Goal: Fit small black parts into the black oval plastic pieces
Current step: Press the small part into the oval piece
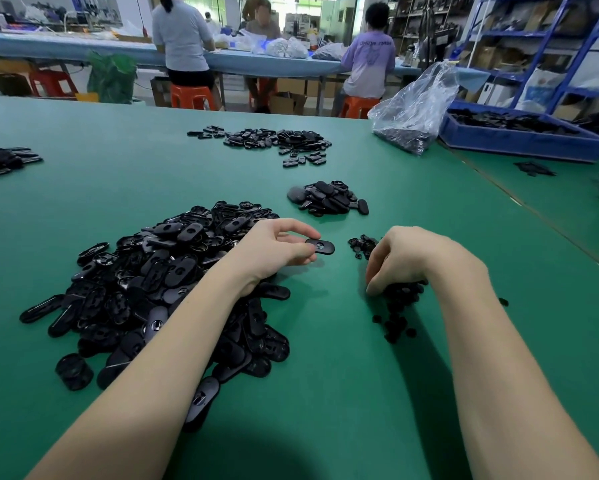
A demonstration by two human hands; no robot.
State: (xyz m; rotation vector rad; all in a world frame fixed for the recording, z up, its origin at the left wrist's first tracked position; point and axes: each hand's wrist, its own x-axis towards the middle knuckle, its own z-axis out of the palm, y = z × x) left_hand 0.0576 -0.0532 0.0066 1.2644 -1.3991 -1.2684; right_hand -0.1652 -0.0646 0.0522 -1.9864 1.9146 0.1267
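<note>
Green bench (343,393) across the frame. Left of centre, big heap of oval pieces (159,289), probably unfitted; small finished-looking stack (327,199) above centre. Left hand (273,251) pinching one oval piece (320,246); right hand (398,261) curled into small parts (400,306), grasp hidden.

Left grip (277,249) pinching, right grip (400,259) curled downward.

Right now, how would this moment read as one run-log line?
left hand: pinching oval piece | right hand: curled into small-parts pile | supply heap: left of hands | fitting: not yet
</note>
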